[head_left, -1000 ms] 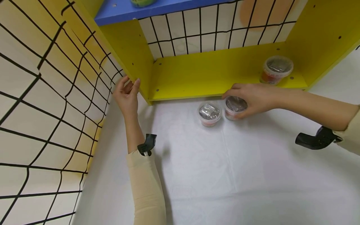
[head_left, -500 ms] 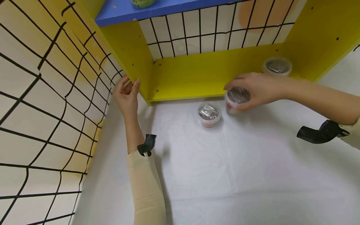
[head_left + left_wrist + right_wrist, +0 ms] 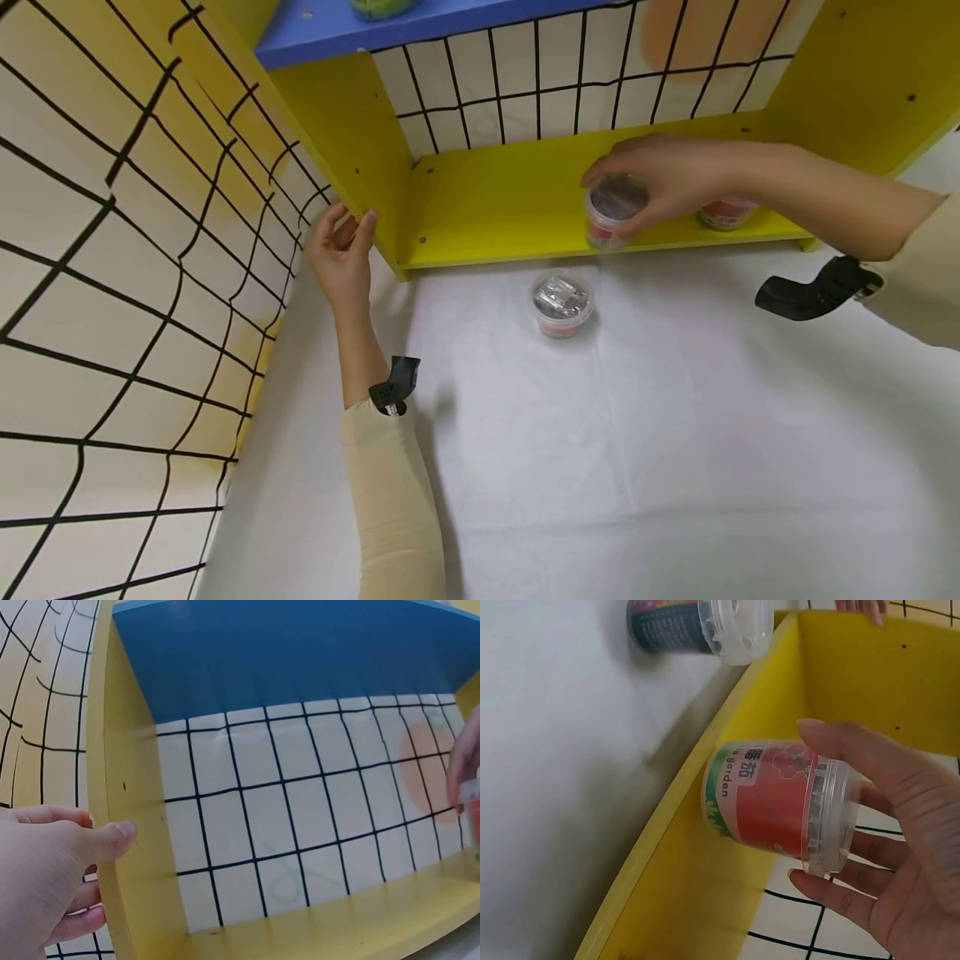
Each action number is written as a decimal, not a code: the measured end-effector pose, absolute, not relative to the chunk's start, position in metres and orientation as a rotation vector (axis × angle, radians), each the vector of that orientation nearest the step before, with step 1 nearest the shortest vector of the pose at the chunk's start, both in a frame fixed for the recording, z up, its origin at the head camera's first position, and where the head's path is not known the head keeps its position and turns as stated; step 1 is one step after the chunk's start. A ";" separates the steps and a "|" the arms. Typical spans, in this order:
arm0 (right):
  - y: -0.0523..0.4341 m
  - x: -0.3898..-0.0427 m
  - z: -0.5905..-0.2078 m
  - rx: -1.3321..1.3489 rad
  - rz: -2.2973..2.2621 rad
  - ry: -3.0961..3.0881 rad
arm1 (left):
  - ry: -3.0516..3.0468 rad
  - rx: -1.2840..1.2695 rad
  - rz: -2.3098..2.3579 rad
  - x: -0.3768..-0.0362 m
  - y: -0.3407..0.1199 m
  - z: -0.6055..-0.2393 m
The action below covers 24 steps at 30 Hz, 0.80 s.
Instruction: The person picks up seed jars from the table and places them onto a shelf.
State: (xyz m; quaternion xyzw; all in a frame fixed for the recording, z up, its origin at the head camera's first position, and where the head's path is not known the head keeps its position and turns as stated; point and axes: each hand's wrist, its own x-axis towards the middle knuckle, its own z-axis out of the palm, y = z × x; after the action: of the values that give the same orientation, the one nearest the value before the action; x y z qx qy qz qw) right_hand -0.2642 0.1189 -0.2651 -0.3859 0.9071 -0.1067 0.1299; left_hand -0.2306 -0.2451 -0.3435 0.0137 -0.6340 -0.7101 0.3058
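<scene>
My right hand [image 3: 671,171] holds a lidded plastic cup [image 3: 604,227] by its clear lid, over the front edge of the shelf unit's yellow bottom board [image 3: 495,208]. In the right wrist view this cup [image 3: 769,799] has a red and green printed label, with thumb and fingers around the lid. My left hand [image 3: 341,258] grips the front edge of the yellow side panel [image 3: 135,847], thumb on its inner face and fingers outside. Another lidded cup [image 3: 561,308] stands on the white cloth in front of the shelf. A third cup [image 3: 726,214] on the bottom board is partly hidden behind my right forearm.
A blue shelf board [image 3: 465,32] spans the unit above, with a green container [image 3: 381,7] near its left end. A black wire grid [image 3: 142,333] runs along the left side, and grid lines also cross behind the shelf. White cloth [image 3: 540,467] lies in front.
My right hand has lifted the cup off the white cloth and carried it up and forward to the bottom board's front edge. My left hand has stayed on the side panel.
</scene>
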 end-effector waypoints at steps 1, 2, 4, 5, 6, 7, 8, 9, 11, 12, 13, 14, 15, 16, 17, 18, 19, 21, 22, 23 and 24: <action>0.118 -0.267 -0.266 -1.118 -0.297 2.632 | -1.680 0.039 -1.882 -0.230 -0.245 -0.343; 0.117 -0.270 -0.266 -1.117 -0.287 2.630 | -1.674 0.044 -1.892 -0.230 -0.245 -0.343; 0.115 -0.275 -0.267 -1.111 -0.274 2.623 | -1.682 0.032 -1.879 -0.230 -0.244 -0.343; 0.114 -0.278 -0.266 -1.102 -0.269 2.621 | -1.680 0.029 -1.878 -0.230 -0.244 -0.342; 0.113 -0.279 -0.265 -1.093 -0.261 2.619 | -1.679 0.025 -1.877 -0.231 -0.244 -0.342; 0.113 -0.281 -0.265 -1.083 -0.253 2.617 | -1.678 0.024 -1.878 -0.231 -0.243 -0.342; 0.112 -0.283 -0.265 -1.077 -0.249 2.615 | -1.683 0.011 -1.863 -0.231 -0.243 -0.342; 0.112 -0.284 -0.265 -1.068 -0.245 2.614 | -1.686 -0.001 -1.850 -0.231 -0.243 -0.343; 0.110 -0.287 -0.266 -1.063 -0.241 2.611 | -1.689 -0.014 -1.836 -0.231 -0.243 -0.344; 0.110 -0.288 -0.267 -1.068 -0.241 2.609 | -1.695 -0.025 -1.821 -0.231 -0.243 -0.344; 0.109 -0.289 -0.268 -1.070 -0.239 2.605 | -1.699 -0.035 -1.806 -0.231 -0.243 -0.345; 0.108 -0.290 -0.268 -1.072 -0.241 2.599 | -1.707 -0.045 -1.788 -0.231 -0.244 -0.345; 0.106 -0.291 -0.268 -1.071 -0.242 2.591 | -1.710 -0.043 -1.786 -0.231 -0.244 -0.345; 0.105 -0.292 -0.269 -1.073 -0.241 2.584 | -1.712 -0.041 -1.784 -0.230 -0.244 -0.345; 0.104 -0.293 -0.268 -1.067 -0.239 2.576 | -1.715 -0.036 -1.783 -0.230 -0.244 -0.345; 0.103 -0.293 -0.268 -1.061 -0.236 2.568 | -1.713 -0.033 -1.787 -0.230 -0.244 -0.344; 0.102 -0.294 -0.268 -1.052 -0.231 2.560 | -1.709 -0.023 -1.798 -0.229 -0.244 -0.344; 0.101 -0.294 -0.267 -1.044 -0.226 2.553 | -1.716 -0.015 -1.799 -0.228 -0.244 -0.343; 0.101 -0.295 -0.266 -1.040 -0.224 2.551 | -1.719 -0.011 -1.800 -0.228 -0.244 -0.343; 0.101 -0.295 -0.266 -1.030 -0.222 2.549 | -1.722 -0.011 -1.797 -0.228 -0.244 -0.342; 0.101 -0.295 -0.265 -1.021 -0.220 2.546 | -1.725 -0.013 -1.793 -0.228 -0.244 -0.342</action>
State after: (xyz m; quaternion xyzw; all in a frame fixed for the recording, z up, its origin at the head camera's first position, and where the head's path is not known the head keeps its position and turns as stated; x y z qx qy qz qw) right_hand -0.2950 0.1006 -0.2652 -0.3641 0.9076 -0.0783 0.1937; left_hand -0.2276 -0.2439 -0.3422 -0.0050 -0.6566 -0.6825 0.3209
